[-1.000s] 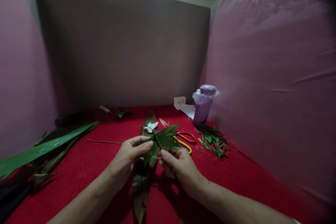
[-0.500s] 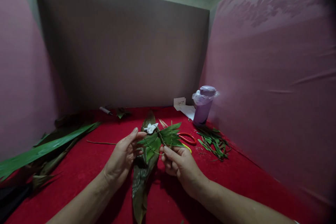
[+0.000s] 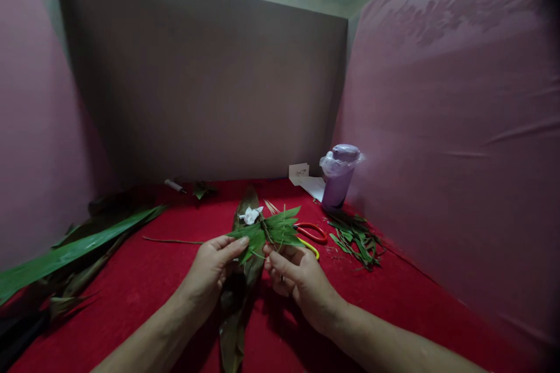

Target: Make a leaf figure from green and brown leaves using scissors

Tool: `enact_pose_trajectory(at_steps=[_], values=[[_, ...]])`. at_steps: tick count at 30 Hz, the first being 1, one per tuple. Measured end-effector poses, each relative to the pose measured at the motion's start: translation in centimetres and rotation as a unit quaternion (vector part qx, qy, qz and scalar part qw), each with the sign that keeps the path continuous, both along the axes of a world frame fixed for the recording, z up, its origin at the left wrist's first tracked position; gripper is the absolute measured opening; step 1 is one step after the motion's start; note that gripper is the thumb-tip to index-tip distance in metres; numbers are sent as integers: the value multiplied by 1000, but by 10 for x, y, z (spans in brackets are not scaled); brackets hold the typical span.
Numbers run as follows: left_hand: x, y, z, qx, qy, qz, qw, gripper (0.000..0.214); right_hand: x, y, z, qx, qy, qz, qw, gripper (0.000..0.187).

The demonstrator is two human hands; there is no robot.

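A small figure made of green leaf pieces (image 3: pixel 282 227), with fringed edges and a thin brown stem, is held up between my two hands. My left hand (image 3: pixel 214 265) is closed, pinching the leaf piece on its left side between thumb and fingers. My right hand (image 3: pixel 297 280) is closed around the lower end of the stem, its fingertips partly hidden. Beneath lies a long dark leaf (image 3: pixel 234 315) on the red cloth. A crumpled white scrap (image 3: pixel 251 215) shows just behind the figure. Scissors with red and yellow handles (image 3: pixel 311 232) lie behind my right hand, partly covered.
Right of the scissors is a heap of green leaf strips (image 3: pixel 361 239). A purple tumbler (image 3: pixel 339 183) with plastic film stands by white papers (image 3: pixel 311 186). Long green leaves (image 3: pixel 83 245) lie at left. Further back are a white tube (image 3: pixel 175 186) and toothpicks (image 3: pixel 272 207).
My left hand has moved right and closed its thumb on the left leaf piece, where its fingers were apart before. My right hand keeps its hold on the stem.
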State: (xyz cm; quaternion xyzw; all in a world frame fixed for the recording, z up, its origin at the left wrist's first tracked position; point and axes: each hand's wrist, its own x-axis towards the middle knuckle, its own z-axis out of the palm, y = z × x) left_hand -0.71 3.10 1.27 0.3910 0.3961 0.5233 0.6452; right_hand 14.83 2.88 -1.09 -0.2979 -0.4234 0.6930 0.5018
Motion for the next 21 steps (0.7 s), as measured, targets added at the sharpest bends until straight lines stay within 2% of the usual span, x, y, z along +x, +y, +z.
enact_pose_trajectory(at_steps=[5,10,16,21], values=[[-2,0,3,1,-7,21,1000,19,-2,0,-4,55,-6,-9,998,31],[-2,-1,1,1,-4,16,1000,18,-2,2,-3,38,-31,-33,998,30],[-4,2,-4,11,21,52,998,22,-1,4,-3,39,-33,-38,998,29],[-3,3,-4,12,16,58,998,23,-2,4,-5,35,-32,-35,998,32]])
